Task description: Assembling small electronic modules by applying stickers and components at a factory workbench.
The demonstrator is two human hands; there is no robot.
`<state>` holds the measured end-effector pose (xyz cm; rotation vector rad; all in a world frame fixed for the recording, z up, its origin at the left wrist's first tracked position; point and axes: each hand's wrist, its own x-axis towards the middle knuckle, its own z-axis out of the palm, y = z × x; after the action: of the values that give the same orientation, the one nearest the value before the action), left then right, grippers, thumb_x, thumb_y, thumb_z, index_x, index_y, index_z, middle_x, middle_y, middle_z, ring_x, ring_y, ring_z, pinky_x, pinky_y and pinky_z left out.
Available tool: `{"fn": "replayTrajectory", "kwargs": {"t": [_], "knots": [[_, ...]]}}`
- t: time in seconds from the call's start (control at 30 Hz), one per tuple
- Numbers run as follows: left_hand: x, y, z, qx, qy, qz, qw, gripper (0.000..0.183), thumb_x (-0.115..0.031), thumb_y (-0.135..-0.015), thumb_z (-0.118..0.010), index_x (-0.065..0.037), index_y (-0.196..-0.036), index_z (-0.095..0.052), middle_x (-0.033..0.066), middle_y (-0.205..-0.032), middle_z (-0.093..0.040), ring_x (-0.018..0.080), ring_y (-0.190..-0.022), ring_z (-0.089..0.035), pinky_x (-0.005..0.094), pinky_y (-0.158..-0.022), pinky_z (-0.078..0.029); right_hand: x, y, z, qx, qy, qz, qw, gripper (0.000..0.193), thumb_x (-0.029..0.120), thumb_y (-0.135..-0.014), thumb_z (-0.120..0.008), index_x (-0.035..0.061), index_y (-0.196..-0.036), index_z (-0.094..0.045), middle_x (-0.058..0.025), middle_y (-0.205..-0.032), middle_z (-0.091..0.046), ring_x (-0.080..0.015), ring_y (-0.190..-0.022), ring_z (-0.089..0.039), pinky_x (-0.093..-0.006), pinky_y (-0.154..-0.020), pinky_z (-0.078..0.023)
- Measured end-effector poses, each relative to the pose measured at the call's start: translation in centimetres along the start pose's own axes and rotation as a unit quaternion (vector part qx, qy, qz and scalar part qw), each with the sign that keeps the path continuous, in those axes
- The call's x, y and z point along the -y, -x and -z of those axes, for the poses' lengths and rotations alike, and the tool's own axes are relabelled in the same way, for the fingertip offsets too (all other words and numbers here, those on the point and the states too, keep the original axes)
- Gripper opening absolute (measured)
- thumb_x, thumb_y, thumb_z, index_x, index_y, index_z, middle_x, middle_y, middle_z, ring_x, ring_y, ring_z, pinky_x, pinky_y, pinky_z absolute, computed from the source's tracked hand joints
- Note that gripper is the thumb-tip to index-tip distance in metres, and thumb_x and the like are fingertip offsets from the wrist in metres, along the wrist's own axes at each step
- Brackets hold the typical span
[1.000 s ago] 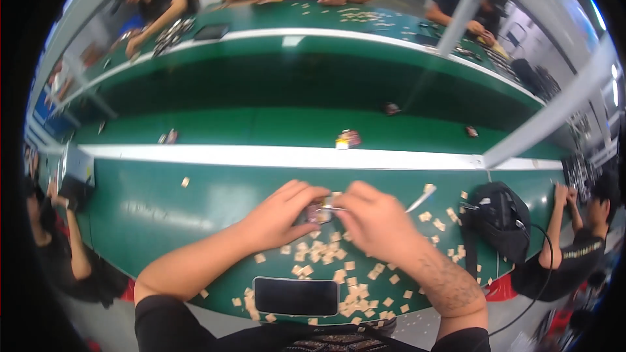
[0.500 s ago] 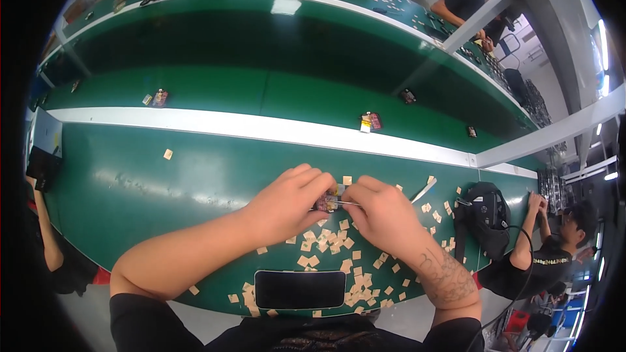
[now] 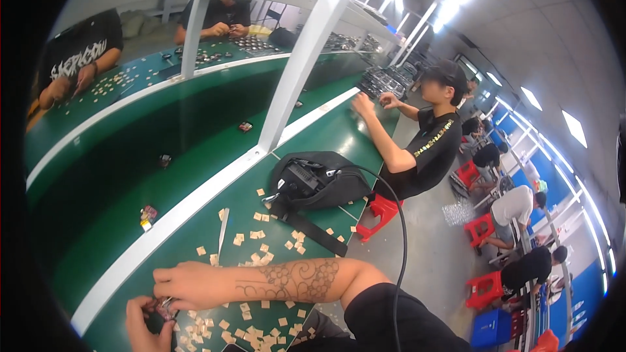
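At the lower left, my left hand (image 3: pixel 145 327) grips a small reddish circuit board (image 3: pixel 165 310) with dark parts, its fingers curled round the near side. My right hand (image 3: pixel 184 285) is closed against the board's far side, fingertips pinched. Whatever it pinches is mostly hidden behind the fingers. Many small tan squares (image 3: pixel 282 321) lie scattered on the green table (image 3: pixel 124 300) beneath and beyond my right forearm. A thin pale strip-like tool (image 3: pixel 223 228) rests among them, past that forearm.
A black bag (image 3: pixel 349 189) with a strap lies on the table, a black cable running from it toward me. A white rail (image 3: pixel 140 251) and post (image 3: pixel 306 58) border the green channel, which holds several small boards (image 3: pixel 149 214). A co-worker (image 3: pixel 427 150) sits beyond the bag.
My view has swung to the right, so both hands now appear at the lower left. The board remains between my hands. The bag and the co-worker at the right come into fuller view.
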<state>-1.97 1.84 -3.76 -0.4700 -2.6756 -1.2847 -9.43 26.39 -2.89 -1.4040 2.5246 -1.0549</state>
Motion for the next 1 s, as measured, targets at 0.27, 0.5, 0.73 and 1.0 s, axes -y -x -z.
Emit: {"fn": "replayTrajectory", "kwargs": {"t": [0.27, 0.5, 0.73, 1.0], "knots": [[-2.5, -1.5, 1.4, 0.057, 0.004, -0.069, 0.996, 0.050, -0.003, -0.073, -0.090, -0.006, -0.116, -0.064, 0.0137, -0.106, -0.069, 0.0349, -0.099, -0.067, 0.0427, -0.089, -0.054, 0.7, 0.8, 1.0, -0.076, -0.070, 0.017, 0.995, 0.027, 0.003, -0.085, -0.078, 0.0051, -0.112, -0.073, -0.0128, -0.103, -0.070, -0.0327, -0.092, -0.073, -0.0422, -0.075, -0.062], [-2.7, -0.5, 2.5, 0.077, -0.018, -0.094, 0.992, 0.033, -0.009, -0.085, -0.084, -0.009, -0.113, -0.068, 0.0095, -0.107, -0.063, 0.0322, -0.103, -0.063, 0.0439, -0.091, -0.055, 2.8, -0.4, 4.0, 0.044, -0.219, -0.147, 0.964, 0.020, -0.003, -0.097, -0.076, -0.0027, -0.117, -0.074, -0.0099, -0.103, -0.076, -0.0102, -0.091, -0.073, -0.0259, -0.079, -0.060], [-2.6, -0.3, 2.2, 0.078, -0.099, -0.147, 0.981, 0.035, -0.013, -0.085, -0.086, -0.012, -0.119, -0.076, 0.0079, -0.119, -0.067, 0.0294, -0.108, -0.065, 0.0422, -0.094, -0.057, 3.2, -0.2, 4.1, 0.033, -0.138, -0.120, 0.982, 0.022, -0.003, -0.097, -0.074, -0.0017, -0.119, -0.074, -0.0128, -0.101, -0.075, -0.0188, -0.083, -0.074, -0.0326, -0.075, -0.059], [-2.9, 0.1, 2.1, 0.092, -0.174, -0.152, 0.969, 0.035, -0.017, -0.086, -0.081, -0.011, -0.120, -0.075, 0.0073, -0.122, -0.067, 0.0273, -0.114, -0.063, 0.0410, -0.097, -0.055, 5.2, -0.5, 4.2, 0.028, -0.049, -0.106, 0.993, 0.025, -0.003, -0.095, -0.073, 0.0002, -0.119, -0.072, -0.0166, -0.100, -0.072, -0.0335, -0.087, -0.074, -0.0391, -0.077, -0.060]]}}
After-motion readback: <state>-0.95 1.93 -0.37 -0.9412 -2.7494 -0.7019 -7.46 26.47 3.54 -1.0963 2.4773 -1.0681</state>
